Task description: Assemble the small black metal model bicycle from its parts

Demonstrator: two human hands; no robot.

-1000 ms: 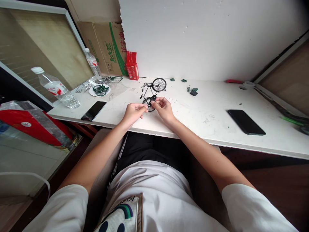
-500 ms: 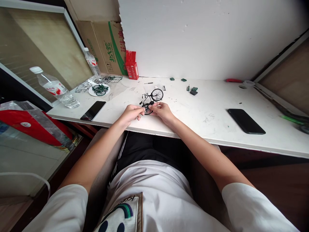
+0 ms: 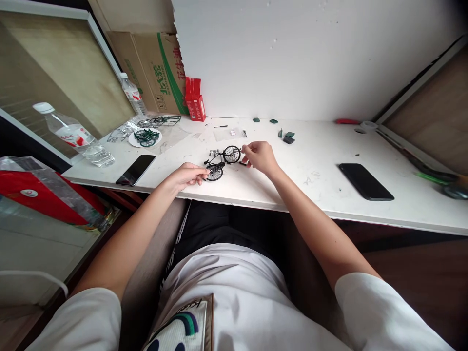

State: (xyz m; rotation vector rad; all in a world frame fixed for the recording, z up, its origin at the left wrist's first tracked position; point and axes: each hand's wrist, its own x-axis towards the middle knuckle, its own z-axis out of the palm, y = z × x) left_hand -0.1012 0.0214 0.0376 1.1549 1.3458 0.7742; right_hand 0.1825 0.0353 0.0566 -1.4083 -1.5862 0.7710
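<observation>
A small black model bicycle (image 3: pixel 218 165) lies tilted above the white desk (image 3: pixel 292 185), one spoked wheel nearer my body and the other farther off to the right. My left hand (image 3: pixel 188 176) pinches its near end, thumb and forefinger by the near wheel (image 3: pixel 215 173). At the outer edge of the far wheel (image 3: pixel 232 154), my right hand (image 3: pixel 260 157) has its thumb and fingertips closed on the rim area. A small dark piece shows just under those fingertips; whether they touch it I cannot tell.
A white plate (image 3: pixel 158 141) with a green model bicycle (image 3: pixel 146 136), two water bottles (image 3: pixel 75 136) and a phone (image 3: pixel 136 169) are on the left. Green pieces (image 3: pixel 289 134) and a red box (image 3: pixel 195 100) lie toward the back. Another black phone (image 3: pixel 365 181) rests at right.
My right hand has left the near wheel and moved right and away to the far wheel. The bicycle has come slightly nearer my body. My left hand keeps hold of its near end.
</observation>
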